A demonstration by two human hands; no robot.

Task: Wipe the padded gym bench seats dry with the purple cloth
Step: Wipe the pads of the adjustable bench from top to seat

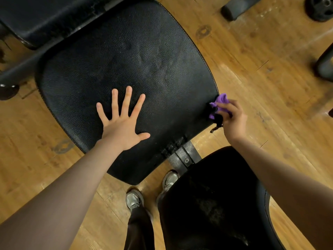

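A wide black padded bench seat [137, 56] fills the middle of the view, with faint smeared marks on its leather. My left hand [124, 121] lies flat on its near part, fingers spread and straight. My right hand [232, 118] grips a crumpled purple cloth [220, 103] and holds it against the seat's right edge. A second black padded seat [212, 204] is below it at the lower right, partly under my right forearm. A third black pad [45, 17] lies at the top left.
A grey metal frame bar [183, 156] joins the two near seats. My shoes [134, 199] stand on the wooden floor [261, 56]. A black weight plate [320, 8], a foam roller end [234, 8] and a dark post [326, 64] sit at the right.
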